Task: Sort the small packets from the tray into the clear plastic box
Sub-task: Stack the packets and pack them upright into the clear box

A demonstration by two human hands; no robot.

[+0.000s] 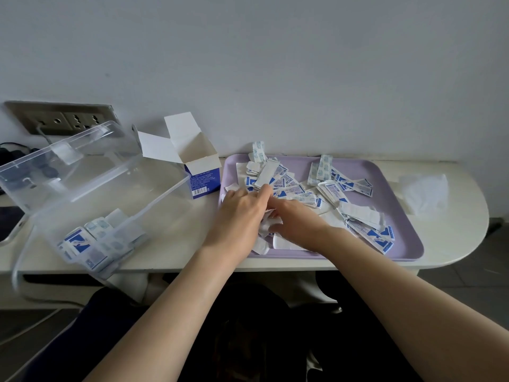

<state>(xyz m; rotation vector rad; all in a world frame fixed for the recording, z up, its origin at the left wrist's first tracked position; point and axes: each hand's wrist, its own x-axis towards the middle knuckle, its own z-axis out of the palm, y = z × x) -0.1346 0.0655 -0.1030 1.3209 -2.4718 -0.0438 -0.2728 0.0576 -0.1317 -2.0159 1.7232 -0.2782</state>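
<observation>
The left hand (242, 209) and right hand (294, 220) meet over the small blue-and-white paper packets (338, 188) heaped in the lilac plastic tray (399, 238), at its left end. The right hand's fingers curl round a white bunch of them; whether the left hand grips or merely presses cannot be told. It would be best to gather a squared stack before lifting. The clear plastic box (154, 210), left of the tray, already holds several.

Small white-and-blue paper packets (334, 188) bear "创口贴"; the blue-and-white cardboard carton's (203, 183) print and barcode digits are too small to read.
</observation>
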